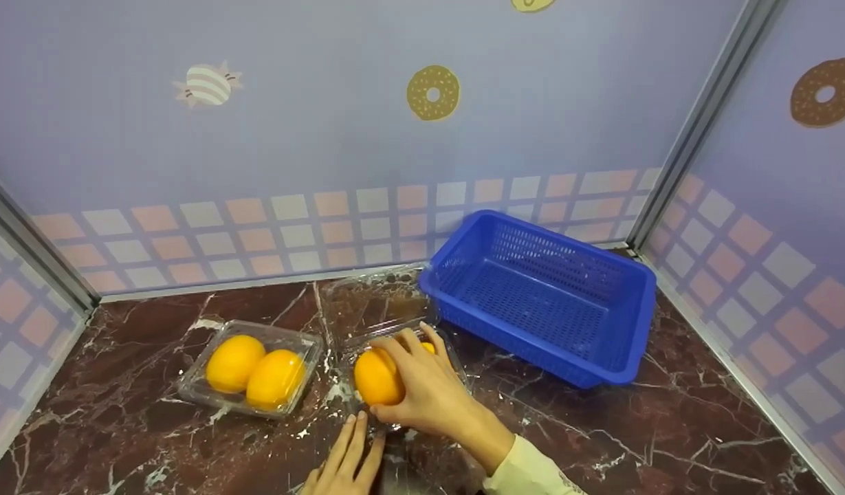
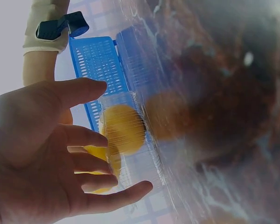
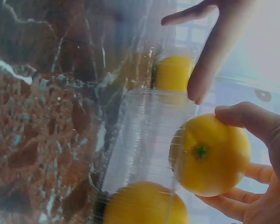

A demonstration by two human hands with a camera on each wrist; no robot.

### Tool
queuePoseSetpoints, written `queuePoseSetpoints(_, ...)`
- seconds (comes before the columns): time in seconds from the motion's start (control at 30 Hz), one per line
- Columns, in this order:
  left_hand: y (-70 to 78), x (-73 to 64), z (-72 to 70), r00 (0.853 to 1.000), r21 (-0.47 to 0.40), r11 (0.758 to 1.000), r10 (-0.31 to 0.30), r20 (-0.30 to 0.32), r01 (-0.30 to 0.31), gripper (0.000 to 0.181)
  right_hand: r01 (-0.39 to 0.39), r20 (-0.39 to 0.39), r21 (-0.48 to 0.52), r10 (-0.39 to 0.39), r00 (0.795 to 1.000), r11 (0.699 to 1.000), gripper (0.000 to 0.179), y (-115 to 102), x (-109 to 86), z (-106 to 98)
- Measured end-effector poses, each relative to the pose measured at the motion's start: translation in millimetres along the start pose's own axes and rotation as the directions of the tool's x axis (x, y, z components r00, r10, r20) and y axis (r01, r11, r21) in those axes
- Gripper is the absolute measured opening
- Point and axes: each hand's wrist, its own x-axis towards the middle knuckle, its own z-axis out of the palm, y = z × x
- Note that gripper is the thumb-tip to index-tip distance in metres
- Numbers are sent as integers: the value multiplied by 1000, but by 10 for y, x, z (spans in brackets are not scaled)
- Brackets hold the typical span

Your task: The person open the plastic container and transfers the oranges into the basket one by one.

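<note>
My right hand (image 1: 432, 392) grips an orange (image 3: 214, 154) between thumb and fingers, at the left part of a clear plastic box (image 3: 140, 126). In the right wrist view this orange overlaps the box's upper edge, and its green stem spot shows. Another orange (image 3: 144, 205) sits inside the box, mostly hidden by my fingers in the head view. The box's clear lid (image 1: 367, 302) is folded back toward the wall. My left hand (image 1: 343, 457) has its fingers extended, fingertips right at the box's near edge, and holds nothing.
A second clear box (image 1: 313, 354) with two oranges (image 1: 274, 378) stands to the left. At the back right, a blue perforated basket (image 1: 532, 357) sits beside the folded lid. Patterned walls surround the dark marbled countertop (image 1: 601, 440) at the back and sides.
</note>
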Motion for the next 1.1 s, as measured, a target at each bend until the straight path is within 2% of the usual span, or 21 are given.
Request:
queuePoseSetpoints(0.1,-1,11,-13,1000,-38,999,-9,15,9,91,7,-18,15,-7,1000,1000,75,-21,-14,-71)
queuePoseSetpoints(0.27,-6,52,-37,995,-136,990,-32,97,45,96,10,-69,56,-6,998,998,74,-47,-41,-204)
queuePoseSetpoints(0.37,-6,68,-43,989,-169,983,-54,136,77,98,-16,-98,104,26,995,994,75,-54,-63,-290)
queuePoseSetpoints(0.47,-8,73,-41,988,-173,981,-59,143,84,97,-47,-125,159,67,990,986,77,-48,-84,-372)
queuePoseSetpoints(0.57,-21,51,3,996,-114,993,-22,82,31,89,-15,-183,211,54,982,977,76,-4,-104,-427)
queuePoseSetpoints(0.7,-64,7,103,1000,-51,998,23,19,-22,79,21,-228,250,37,973,968,76,71,-130,-495)
queuePoseSetpoints(0.87,-95,-8,164,999,-73,996,39,-24,-41,77,-38,-226,271,102,969,962,76,178,-200,-686)
queuePoseSetpoints(1.1,-95,49,69,998,-133,990,55,-7,-56,83,-55,-347,231,135,928,972,77,397,-367,-1039)
